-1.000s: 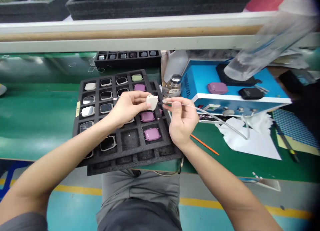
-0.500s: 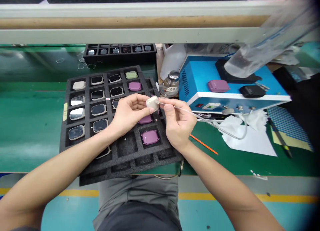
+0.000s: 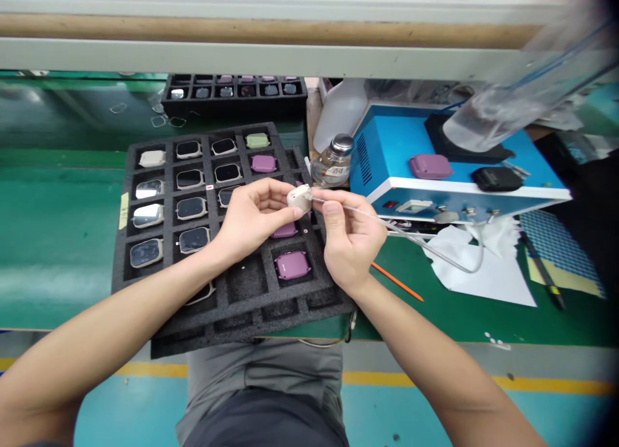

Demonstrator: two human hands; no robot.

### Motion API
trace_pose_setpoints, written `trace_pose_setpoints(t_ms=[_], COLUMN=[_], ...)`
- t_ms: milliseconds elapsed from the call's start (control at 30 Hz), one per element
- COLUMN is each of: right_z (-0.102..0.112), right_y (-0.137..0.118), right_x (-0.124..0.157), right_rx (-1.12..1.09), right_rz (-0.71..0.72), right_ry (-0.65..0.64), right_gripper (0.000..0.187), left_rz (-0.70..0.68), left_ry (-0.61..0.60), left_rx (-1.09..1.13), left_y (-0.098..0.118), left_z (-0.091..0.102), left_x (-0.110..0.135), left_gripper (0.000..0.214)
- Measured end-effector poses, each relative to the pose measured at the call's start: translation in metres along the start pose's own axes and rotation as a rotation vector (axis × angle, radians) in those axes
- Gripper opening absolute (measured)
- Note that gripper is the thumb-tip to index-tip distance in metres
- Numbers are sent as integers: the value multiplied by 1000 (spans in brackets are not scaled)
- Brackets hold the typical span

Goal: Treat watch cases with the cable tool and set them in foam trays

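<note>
My left hand (image 3: 251,220) is closed on a small cream-coloured watch case (image 3: 298,199), gripped between thumb and fingers above the foam tray. My right hand (image 3: 355,244) pinches a thin grey cable (image 3: 411,238) close to its end, which meets the right side of the watch case. The exact tip is hidden by my fingers and too small to make out. Under both hands lies the black foam tray (image 3: 217,218), its pockets holding cream, purple and green watch cases. A purple watch case (image 3: 292,265) rests in a pocket below my left hand.
On the right stands a blue box (image 3: 387,140) with knobs, carrying a purple case (image 3: 430,166) and a black case (image 3: 496,178). A glass bottle (image 3: 333,163) stands beside it. An orange stick (image 3: 399,282) and crumpled white paper (image 3: 488,276) lie on the green bench.
The watch case has tilted slightly in my fingers, with the cable end still against it. Both hands keep their grips. The whole view has shifted a little.
</note>
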State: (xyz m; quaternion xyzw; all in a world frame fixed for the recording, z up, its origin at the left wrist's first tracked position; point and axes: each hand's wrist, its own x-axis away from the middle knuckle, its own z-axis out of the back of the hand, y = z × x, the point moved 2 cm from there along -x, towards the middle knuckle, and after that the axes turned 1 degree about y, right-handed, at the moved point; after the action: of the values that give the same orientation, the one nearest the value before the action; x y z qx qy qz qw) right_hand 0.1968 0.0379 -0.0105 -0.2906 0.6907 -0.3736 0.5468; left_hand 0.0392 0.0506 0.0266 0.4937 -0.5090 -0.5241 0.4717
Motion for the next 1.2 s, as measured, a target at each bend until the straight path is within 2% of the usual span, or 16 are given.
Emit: trace_pose_setpoints(t_ms=[1200], right_z=[0], right_y=[4], right_x=[0], right_rx=[-30], right_rz=[0], right_ry=[0], right_gripper=[15], left_rz=[-24], left_ry=[-8], left_rx=[16], left_y=[-2], left_z=[1], left_x=[-1], left_gripper=[34])
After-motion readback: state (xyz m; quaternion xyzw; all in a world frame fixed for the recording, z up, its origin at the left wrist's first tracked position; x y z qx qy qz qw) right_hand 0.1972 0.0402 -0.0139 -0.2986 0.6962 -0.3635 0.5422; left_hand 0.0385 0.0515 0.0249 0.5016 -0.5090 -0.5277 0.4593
